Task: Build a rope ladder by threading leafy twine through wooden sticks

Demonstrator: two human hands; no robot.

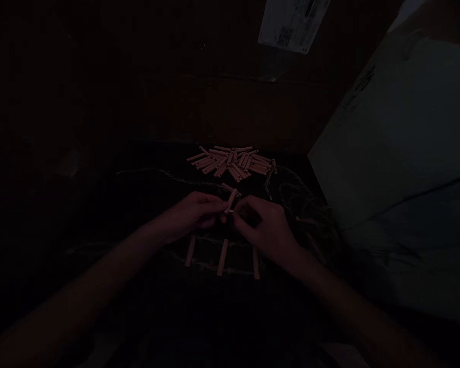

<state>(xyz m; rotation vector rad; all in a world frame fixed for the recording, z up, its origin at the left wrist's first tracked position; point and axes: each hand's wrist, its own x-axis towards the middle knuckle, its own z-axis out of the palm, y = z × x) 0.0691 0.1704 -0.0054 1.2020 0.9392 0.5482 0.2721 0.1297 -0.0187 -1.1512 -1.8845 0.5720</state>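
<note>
So, what did the hands have between them?

"One short pale dowel (230,201), tilted slightly from upright, right where the left hand (193,214) and the right hand (262,228) met."

And the fingers?

"Both sets were closed in a pinch on the dowel's lower end, with the right fingers (240,212) bunched on the near side. It was too dim to tell whether a strand was caught in that pinch as well."

What lay beneath the hands?

"A row of three dowels (223,257), set side by side like ladder rungs, with twisted twine (210,266) running across them."

Anything farther off?

"A heap of loose dowels (230,163) lay on the dark surface (145,158) beyond the hands, and a stray dowel (230,189) sat between that heap and the fingertips. To the right, a tangled coil of twine (306,209) lay just beside a large pale board (391,143), which stood at an angle. A white paper sheet (291,23) showed at the top of the view. The rest was lost in shadow."
</note>
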